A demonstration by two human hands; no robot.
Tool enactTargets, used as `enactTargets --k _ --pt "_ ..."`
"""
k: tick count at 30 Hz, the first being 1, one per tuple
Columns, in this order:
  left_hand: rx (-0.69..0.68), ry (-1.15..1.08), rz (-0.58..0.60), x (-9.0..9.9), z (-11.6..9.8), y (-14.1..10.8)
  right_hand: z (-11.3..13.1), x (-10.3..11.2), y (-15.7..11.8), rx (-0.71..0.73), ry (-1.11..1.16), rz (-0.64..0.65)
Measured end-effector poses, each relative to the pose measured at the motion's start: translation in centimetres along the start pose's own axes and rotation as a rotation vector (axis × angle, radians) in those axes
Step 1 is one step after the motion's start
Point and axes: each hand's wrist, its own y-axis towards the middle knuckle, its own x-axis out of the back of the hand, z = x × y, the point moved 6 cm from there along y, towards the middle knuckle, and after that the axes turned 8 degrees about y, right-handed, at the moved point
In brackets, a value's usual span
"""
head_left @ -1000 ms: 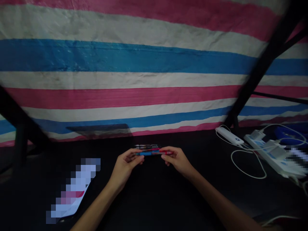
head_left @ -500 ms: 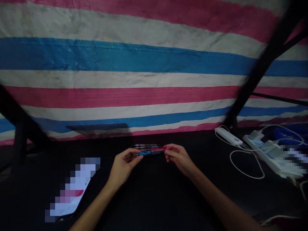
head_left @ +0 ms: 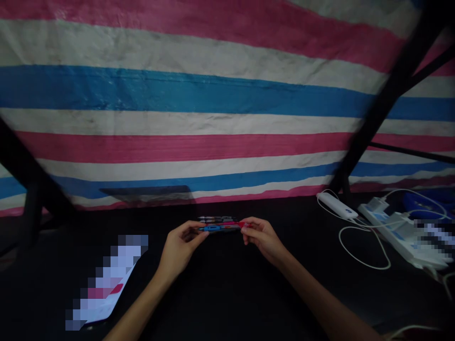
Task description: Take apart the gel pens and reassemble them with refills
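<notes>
Several pens lie side by side across the middle of the dark table [head_left: 227, 293]. Nearest me is a pen with a blue part [head_left: 213, 228], its left end pinched between the thumb and fingers of my left hand [head_left: 179, 244]. My right hand [head_left: 261, 237] has its fingers closed on the red end [head_left: 244, 224] of a pen at the right side of the group. Just behind, dark pens [head_left: 216, 219] rest parallel to these. Fingertips partly cover the pen ends.
A lit phone [head_left: 106, 303] lies at the left. On the right are a white device [head_left: 337, 204], looped white cables, a power strip [head_left: 401, 232] and a blue item [head_left: 423, 203]. Black frame bars [head_left: 380, 102] stand before a striped sheet [head_left: 213, 147].
The whole view has shifted slightly, so the scene sits a little lower. Both hands keep their hold, and the blue pen lies a bit more level.
</notes>
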Motion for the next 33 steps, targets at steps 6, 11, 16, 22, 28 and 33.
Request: enactTargets --k 6,11,16,22,28,33 --pt "-0.299 0.447 -0.006 0.1 -2.0 -0.5 -1.1 0.0 -0.1 -0.138 -0.238 0.084" --pt "-0.561 0.990 0.137 -2.4 -3.0 -1.9 -2.3 -0.7 -0.9 -0.295 -0.313 0.196" --pt "-0.590 1.237 0.148 -3.7 -2.8 -2.3 -2.2 -1.3 -1.4 -0.392 -0.199 0.231" --pt "-0.654 1.231 0.127 -3.2 -3.5 -2.3 -2.6 -1.6 -2.3 -0.584 -0.131 0.369" --pt "-0.668 1.172 0.230 -4.3 -2.7 -3.1 -2.0 -1.0 -1.9 -0.537 -0.183 0.355" --pt "-0.502 1.107 0.315 -4.7 -1.3 -2.8 -0.2 -0.8 -1.1 -0.113 -0.651 0.275"
